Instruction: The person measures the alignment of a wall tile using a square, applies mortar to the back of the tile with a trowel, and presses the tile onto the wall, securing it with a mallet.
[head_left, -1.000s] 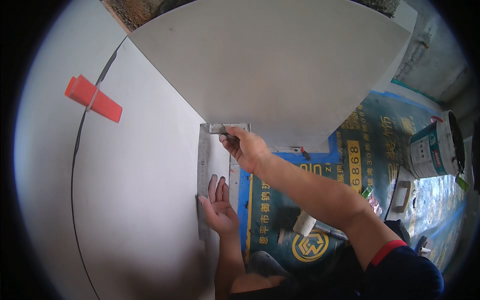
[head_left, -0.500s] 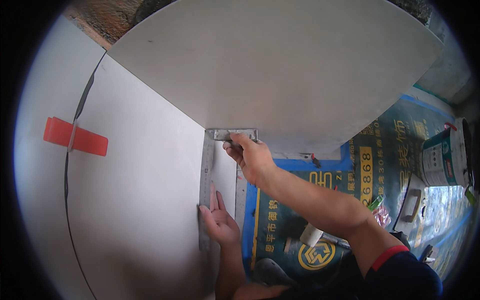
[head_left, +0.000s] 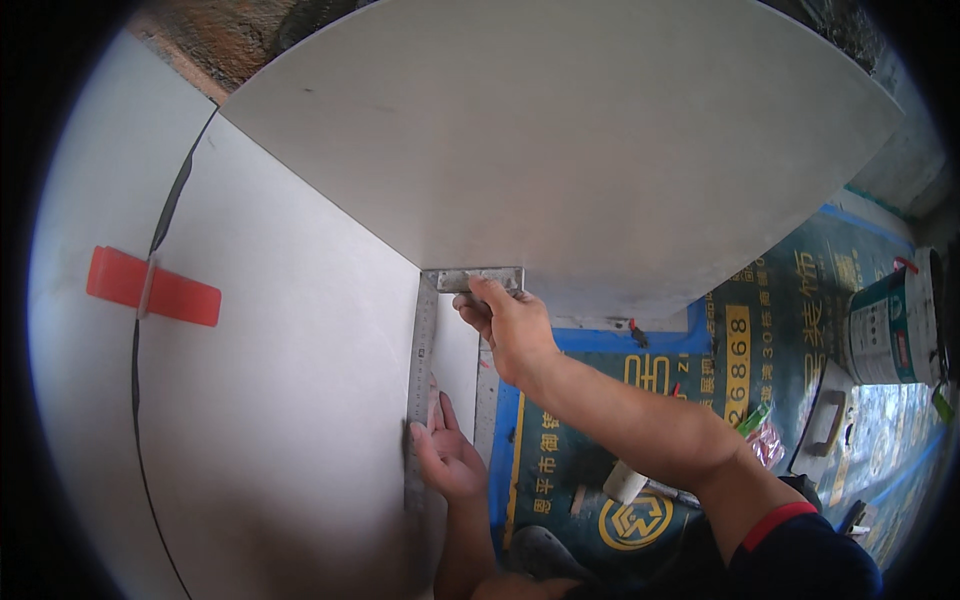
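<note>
A metal try square (head_left: 422,365) stands in the corner between two large pale tiles. Its graduated blade runs along the left tile (head_left: 300,350), and its thick stock lies against the upper tile (head_left: 580,150). My right hand (head_left: 515,330) is closed on the stock, thumb on the face and fingers curled beneath. Lower down, my left hand (head_left: 455,460) steadies the blade, its thumb over the metal and its fingers stretched along the far edge, partly hidden.
A red wedge (head_left: 155,287) sits in a clip across the dark tile joint at left. To the right, a printed green floor sheet (head_left: 680,400) carries a white-headed mallet (head_left: 625,482), a notched trowel (head_left: 822,420) and a bucket (head_left: 890,325). Blue tape (head_left: 630,340) edges the sheet.
The view has shifted slightly, so everything sits a little lower and to the right. Both hands keep their places on the try square.
</note>
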